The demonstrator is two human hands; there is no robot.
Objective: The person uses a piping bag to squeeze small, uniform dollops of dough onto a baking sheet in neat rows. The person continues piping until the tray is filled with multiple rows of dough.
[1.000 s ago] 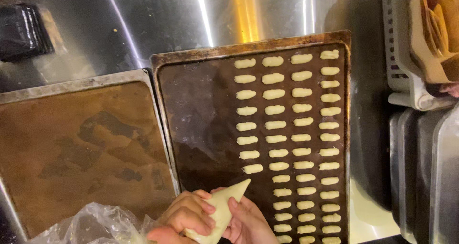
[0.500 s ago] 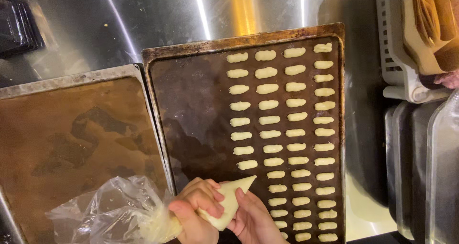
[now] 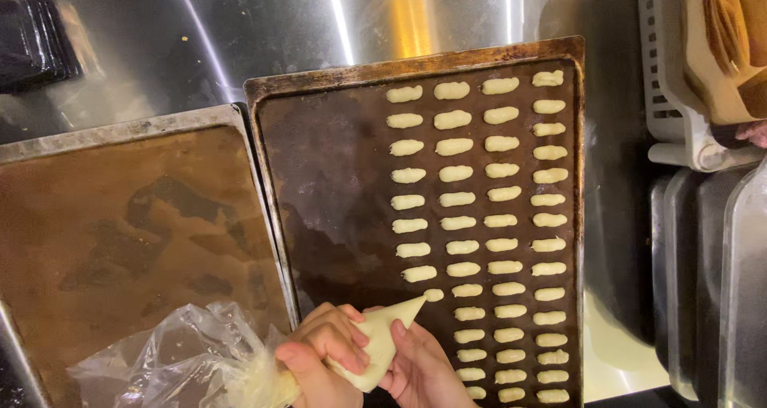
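Both hands, left and right, grip clear plastic piping bag, tip seemingly touching dark metal baking tray beside pale dough strips.

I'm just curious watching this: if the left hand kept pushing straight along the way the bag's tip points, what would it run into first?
The left hand grips the piping bag, pointing up-right. First in line is likely the small dough piece at its tip, then the rows of piped dough on the dark tray.

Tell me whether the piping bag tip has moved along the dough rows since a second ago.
Yes. The piping bag tip now touches a fresh dough piece just below the leftmost column's last piece on the baking tray; earlier it was lower, off the dough.
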